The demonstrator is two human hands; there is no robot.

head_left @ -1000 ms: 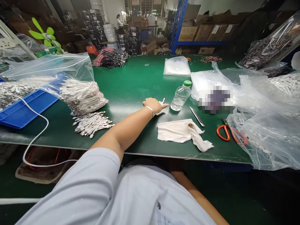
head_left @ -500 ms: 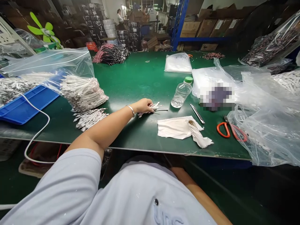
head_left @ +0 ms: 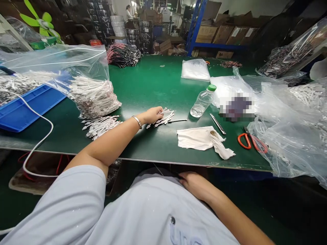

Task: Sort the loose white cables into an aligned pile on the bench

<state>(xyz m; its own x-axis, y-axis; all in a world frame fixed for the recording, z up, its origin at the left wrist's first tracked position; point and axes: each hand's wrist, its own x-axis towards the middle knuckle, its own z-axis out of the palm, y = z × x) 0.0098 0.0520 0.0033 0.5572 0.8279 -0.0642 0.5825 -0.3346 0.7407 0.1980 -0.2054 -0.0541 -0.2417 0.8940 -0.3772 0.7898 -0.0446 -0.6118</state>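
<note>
Right here, my right grip (head_left: 194, 186) lies loose and open against my shirt (head_left: 143, 211), just below the edge of the tabletop (head_left: 153, 78). My left grip (head_left: 152, 115) is closed on a small bunch of white cables (head_left: 161, 119), out on the tabletop, with a thin dark rod (head_left: 178, 120) just beside them. Behind my wrist sits a loose pile (head_left: 100, 126), then a bulging plastic bag (head_left: 93, 98) of the same cables. To my right, a cloth (head_left: 200, 139), tweezers (head_left: 217, 123), red scissors (head_left: 245, 141) and a water bottle (head_left: 203, 102). Farther off, a black cable bundle (head_left: 124, 55).
</note>
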